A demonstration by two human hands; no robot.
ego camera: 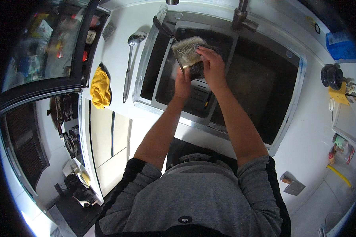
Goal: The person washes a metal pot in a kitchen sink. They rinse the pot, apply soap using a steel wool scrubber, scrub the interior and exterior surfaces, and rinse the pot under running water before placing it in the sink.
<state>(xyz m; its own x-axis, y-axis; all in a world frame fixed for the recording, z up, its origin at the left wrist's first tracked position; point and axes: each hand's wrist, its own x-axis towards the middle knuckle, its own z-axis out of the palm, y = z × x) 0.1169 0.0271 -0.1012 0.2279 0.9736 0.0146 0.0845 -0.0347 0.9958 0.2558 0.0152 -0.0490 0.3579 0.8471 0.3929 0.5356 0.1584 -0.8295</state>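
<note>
A cleaver-like kitchen knife [187, 53] with a black handle [163, 28] is held over the left sink basin [169, 89]. White suds cover its wide metal blade. My left hand [182, 84] grips the blade's end nearest me, while the handle points up and left, away from me. Against the blade's right side, my right hand [214, 66] presses a dark scouring pad [209, 47], partly covered by the fingers. Beneath my hands, a slotted piece [199, 91] and a small yellow-marked object [206, 103] show in the basin; I cannot tell what they are.
Left of the sink lie a steel ladle [130, 56], a yellow cloth [101, 87] and a grey sponge [109, 31]. A faucet [240, 20] stands behind the dark right basin [258, 86]. At right are a yellow utensil holder [339, 94] and a wood-handled scraper [295, 185].
</note>
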